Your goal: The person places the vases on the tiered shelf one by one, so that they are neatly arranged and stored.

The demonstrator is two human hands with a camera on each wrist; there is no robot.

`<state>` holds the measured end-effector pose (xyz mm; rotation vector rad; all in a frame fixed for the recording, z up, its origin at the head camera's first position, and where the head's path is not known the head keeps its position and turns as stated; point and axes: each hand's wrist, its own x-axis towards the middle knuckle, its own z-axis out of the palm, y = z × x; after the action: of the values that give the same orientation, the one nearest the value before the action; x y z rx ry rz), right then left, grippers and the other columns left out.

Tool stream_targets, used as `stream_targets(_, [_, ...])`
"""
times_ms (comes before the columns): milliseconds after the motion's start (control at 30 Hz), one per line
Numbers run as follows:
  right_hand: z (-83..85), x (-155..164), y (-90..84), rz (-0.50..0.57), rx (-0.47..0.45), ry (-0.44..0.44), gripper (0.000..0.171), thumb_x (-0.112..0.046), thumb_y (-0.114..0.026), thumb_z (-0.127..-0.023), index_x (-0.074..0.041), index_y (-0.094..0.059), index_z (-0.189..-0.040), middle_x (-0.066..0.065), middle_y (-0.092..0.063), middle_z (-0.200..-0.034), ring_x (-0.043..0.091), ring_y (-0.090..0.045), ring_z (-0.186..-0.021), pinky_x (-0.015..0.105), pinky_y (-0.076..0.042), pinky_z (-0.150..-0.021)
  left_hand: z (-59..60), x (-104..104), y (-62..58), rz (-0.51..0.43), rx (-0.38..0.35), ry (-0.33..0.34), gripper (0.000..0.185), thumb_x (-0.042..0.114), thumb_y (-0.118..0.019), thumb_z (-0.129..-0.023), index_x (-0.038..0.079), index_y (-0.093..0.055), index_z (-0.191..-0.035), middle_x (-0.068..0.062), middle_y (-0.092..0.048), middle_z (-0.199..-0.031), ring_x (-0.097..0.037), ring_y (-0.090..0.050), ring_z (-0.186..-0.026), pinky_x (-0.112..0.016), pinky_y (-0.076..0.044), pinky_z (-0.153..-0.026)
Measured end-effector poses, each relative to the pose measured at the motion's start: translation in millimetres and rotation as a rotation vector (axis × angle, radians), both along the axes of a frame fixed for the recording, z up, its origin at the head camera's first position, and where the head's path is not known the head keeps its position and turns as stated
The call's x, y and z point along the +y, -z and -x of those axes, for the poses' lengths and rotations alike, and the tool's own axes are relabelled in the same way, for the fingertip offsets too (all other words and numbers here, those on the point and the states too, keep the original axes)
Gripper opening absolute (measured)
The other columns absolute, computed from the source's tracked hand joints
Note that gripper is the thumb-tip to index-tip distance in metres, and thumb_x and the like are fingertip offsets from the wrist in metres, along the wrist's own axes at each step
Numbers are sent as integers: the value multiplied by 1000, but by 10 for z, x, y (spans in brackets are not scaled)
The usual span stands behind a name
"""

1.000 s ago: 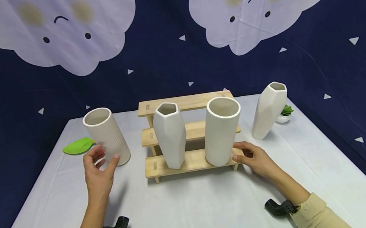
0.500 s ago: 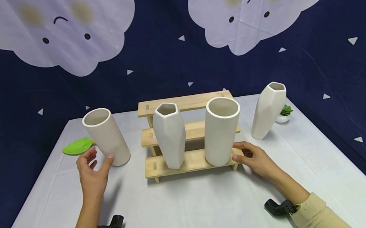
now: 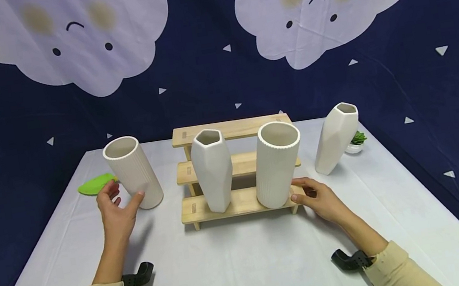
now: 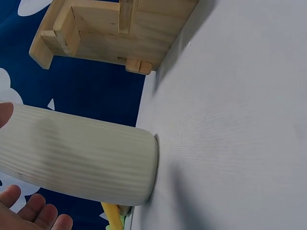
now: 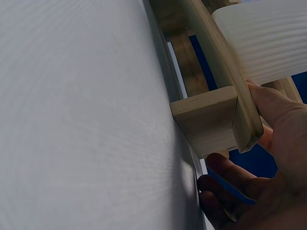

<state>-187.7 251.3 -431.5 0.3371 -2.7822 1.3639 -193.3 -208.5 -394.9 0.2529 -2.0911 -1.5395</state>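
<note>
A ribbed white cylindrical vase [image 3: 138,176] stands on the table at the left. My left hand [image 3: 117,216] is beside it with thumb and fingers spread around its near side; in the left wrist view the fingers [image 4: 33,208] show a gap from the vase wall. My right hand [image 3: 321,200] pinches the right end of the lowest step of a three-step wooden shelf [image 3: 244,201], its thumb [image 5: 268,100] at the front edge, other fingers loosely curled. On that step stand a faceted white vase [image 3: 215,175] and a second ribbed vase [image 3: 277,168].
Another faceted white vase [image 3: 336,139] stands right of the shelf, with a small potted succulent [image 3: 356,144] behind it. A green leaf-shaped piece [image 3: 93,185] lies at the left, partly behind my left hand. A dark blue cloud-print curtain [image 3: 209,67] hangs behind the white-covered table [image 3: 231,271].
My left hand has shifted left, off the front of the ribbed vase, then slightly forward again. My right hand, the vases and the shelf have not moved.
</note>
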Motion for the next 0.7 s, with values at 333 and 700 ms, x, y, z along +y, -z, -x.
stream_targets(333, [-3, 1, 7, 4, 5, 3, 43, -28, -66, -88, -13, -57, -127, 15, -64, -117, 26, -60, -104, 39, -46, -89, 117, -2, -2, -3, -38, 17, 80, 15, -73, -79, 3, -25, -142, -18, -33, -138, -27, -32, -128, -44, -28, -108])
stream_targets(700, [-18, -6, -2, 7, -4, 10, 45, -29, -67, -87, -13, -56, -128, 15, -64, -119, 27, -60, -106, 42, -46, -90, 227, 23, -30, -23, -76, 36, 86, 21, -74, -78, 7, -21, -144, -16, -30, -141, -26, -33, -129, -45, -26, -109])
